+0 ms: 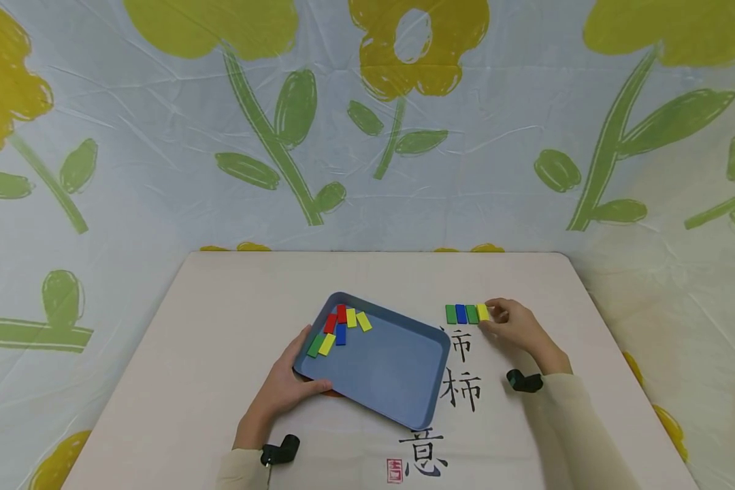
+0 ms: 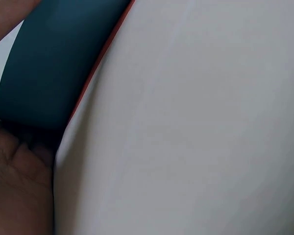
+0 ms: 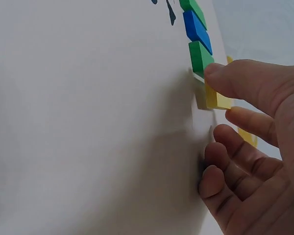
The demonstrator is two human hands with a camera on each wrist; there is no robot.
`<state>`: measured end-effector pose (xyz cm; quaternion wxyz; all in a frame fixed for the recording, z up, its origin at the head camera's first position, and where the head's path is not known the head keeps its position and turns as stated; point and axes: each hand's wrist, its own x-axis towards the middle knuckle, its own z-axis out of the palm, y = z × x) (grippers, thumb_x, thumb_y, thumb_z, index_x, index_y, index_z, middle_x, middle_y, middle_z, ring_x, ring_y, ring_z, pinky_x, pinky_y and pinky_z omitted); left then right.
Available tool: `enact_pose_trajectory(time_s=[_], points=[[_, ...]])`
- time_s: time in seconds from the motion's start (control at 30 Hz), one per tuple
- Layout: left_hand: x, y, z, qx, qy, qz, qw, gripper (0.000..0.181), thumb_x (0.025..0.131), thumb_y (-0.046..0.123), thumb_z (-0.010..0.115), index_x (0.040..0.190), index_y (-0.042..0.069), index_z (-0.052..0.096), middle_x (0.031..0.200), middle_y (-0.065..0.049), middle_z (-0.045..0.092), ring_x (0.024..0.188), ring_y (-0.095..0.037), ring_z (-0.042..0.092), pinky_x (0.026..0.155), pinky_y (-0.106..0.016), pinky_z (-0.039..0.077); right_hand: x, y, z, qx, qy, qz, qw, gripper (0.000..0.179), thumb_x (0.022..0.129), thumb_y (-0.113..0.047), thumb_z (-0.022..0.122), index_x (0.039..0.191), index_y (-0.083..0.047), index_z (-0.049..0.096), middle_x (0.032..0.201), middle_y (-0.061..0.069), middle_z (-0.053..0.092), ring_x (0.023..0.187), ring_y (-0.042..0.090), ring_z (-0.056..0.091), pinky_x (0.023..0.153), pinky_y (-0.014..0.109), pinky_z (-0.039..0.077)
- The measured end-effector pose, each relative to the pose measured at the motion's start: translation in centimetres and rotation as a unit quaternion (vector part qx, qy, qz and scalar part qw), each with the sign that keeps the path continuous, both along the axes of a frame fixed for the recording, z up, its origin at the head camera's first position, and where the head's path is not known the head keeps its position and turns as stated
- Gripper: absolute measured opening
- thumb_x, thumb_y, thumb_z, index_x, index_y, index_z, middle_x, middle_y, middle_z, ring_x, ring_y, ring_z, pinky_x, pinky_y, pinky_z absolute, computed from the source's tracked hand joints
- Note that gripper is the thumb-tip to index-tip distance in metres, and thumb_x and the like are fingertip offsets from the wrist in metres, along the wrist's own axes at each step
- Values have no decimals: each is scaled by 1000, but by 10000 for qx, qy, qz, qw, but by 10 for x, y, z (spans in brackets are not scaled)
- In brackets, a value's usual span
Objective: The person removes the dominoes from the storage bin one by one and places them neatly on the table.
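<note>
My left hand point(image 1: 282, 382) grips the left end of a blue-grey tray point(image 1: 382, 371), thumb at the near rim and fingers along the left side. The left wrist view shows the tray's dark outer wall point(image 2: 46, 68) close up against that hand. Red, yellow, blue and green blocks lie in the tray's left part, such as a blue block point(image 1: 341, 334). To the right of the tray, my right hand point(image 1: 520, 330) pinches a yellow block point(image 3: 217, 99) between thumb and index finger. It stands at the right end of a row with a green point(image 1: 450, 314), a blue point(image 1: 461, 314) and another green block point(image 1: 471, 314).
A pale cloth with black brush characters point(image 1: 462, 391) and a red seal mark point(image 1: 395, 471) covers the table point(image 1: 220, 327). Behind it hangs a flower-print sheet point(image 1: 465, 204). Black wrist devices point(image 1: 525, 381) sit at both cuffs.
</note>
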<state>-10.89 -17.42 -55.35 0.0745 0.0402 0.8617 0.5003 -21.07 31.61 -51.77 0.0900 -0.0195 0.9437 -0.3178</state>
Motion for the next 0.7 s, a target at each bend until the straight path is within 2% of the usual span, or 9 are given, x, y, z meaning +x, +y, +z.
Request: enact_pose_trajectory(time_s=[0.4,0.7], points=[[1,1,4,40,-6,7,10000,114,75,42,92,165,34,22,171,-2,25,157,-34,25,122,-66,26,-4,1,-5,116,169,109,9997,53,92,-23,78,133,4,59,107,17,61,95,30,57,79,39,51],[1,1,2,63,6,7,10000,114,75,42,91,165,34,22,171,-2,25,157,-33,24,122,-66,25,-5,1,-5,160,165,163,9996,52,92,-24,77,133,3,60,107,17,60,95,30,56,80,40,50]])
